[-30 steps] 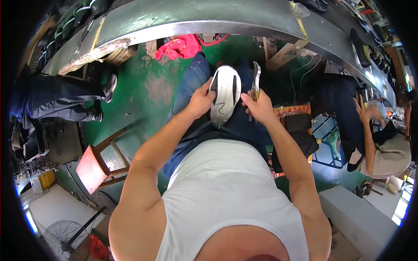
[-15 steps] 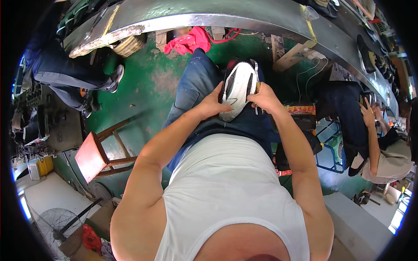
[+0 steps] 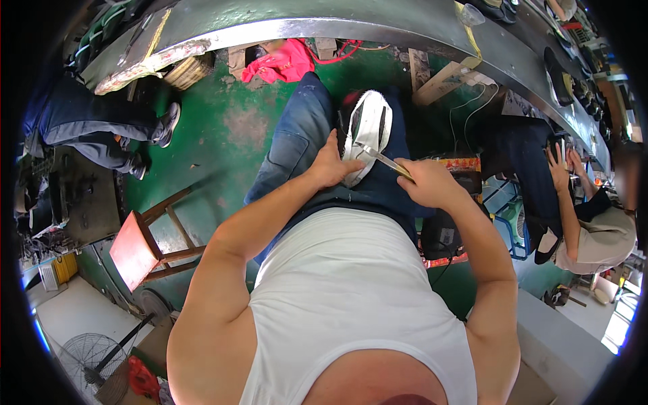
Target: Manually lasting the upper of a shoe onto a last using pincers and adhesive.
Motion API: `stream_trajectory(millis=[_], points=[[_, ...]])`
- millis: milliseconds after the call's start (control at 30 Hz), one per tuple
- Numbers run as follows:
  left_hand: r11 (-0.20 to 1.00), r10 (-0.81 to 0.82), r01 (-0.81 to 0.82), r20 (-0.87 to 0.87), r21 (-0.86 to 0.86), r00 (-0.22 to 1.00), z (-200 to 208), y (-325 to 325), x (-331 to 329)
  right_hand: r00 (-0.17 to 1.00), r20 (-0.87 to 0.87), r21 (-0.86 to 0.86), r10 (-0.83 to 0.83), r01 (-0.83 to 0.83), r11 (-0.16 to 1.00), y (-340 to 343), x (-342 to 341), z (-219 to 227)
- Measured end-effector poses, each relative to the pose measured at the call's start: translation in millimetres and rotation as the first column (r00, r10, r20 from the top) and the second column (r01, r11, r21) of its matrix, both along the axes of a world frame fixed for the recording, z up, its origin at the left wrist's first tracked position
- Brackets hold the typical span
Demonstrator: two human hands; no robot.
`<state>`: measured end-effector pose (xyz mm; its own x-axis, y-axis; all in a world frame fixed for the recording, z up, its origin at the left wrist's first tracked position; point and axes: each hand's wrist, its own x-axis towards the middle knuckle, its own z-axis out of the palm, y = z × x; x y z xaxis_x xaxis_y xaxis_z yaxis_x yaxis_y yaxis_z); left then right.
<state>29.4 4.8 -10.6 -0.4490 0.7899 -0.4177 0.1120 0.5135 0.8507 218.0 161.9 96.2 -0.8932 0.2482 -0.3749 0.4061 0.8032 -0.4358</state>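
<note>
A black-and-white shoe (image 3: 373,121) rests on my lap with its white underside up and no outsole visible on it. My left hand (image 3: 329,164) grips it along its left side near the close end, thumb across the white surface. My right hand (image 3: 430,182) is closed round the yellowish handle of a slim metal hand tool (image 3: 385,159). The widened metal tip of that tool lies over the middle of the underside; I cannot tell whether it touches. Its exact kind is not clear.
A long metal-edged bench (image 3: 270,34) runs across the far side, with red cloth (image 3: 282,62) beneath it. To the left are a wooden stool (image 3: 135,250) and a standing person's legs (image 3: 101,121). At right another person (image 3: 587,229) sits working. A fan (image 3: 91,358) stands lower left.
My right hand has left the shoe's right edge and drawn back to the right, bringing the metal tool over the underside. My left hand still holds the shoe.
</note>
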Motion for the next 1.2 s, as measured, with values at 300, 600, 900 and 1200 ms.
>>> stream_trajectory(millis=[300, 600, 900, 1200], points=[[0.994, -0.03, 0.029, -0.001, -0.107, 1.0, 13, -2, 3, 0.974, 0.009, 0.235, 0.225, -0.221, 0.947, 15, -42, -7], [0.852, 0.268, -0.508, 0.73, 0.124, 0.628, -2, 4, 6, 0.931, 0.21, 0.077, 0.297, -0.319, 0.945, 27, -75, 4], [0.922, 0.387, -0.369, -0.209, 0.119, 0.898, -22, 29, 13, 0.949, -0.312, 0.001, -0.056, 0.059, 0.998, 2, -18, -67], [0.939, 0.291, -0.213, -0.296, 0.269, 0.91, -33, 19, 15, 0.982, -0.184, 0.225, 0.04, 0.002, 0.974, 17, -38, -42]])
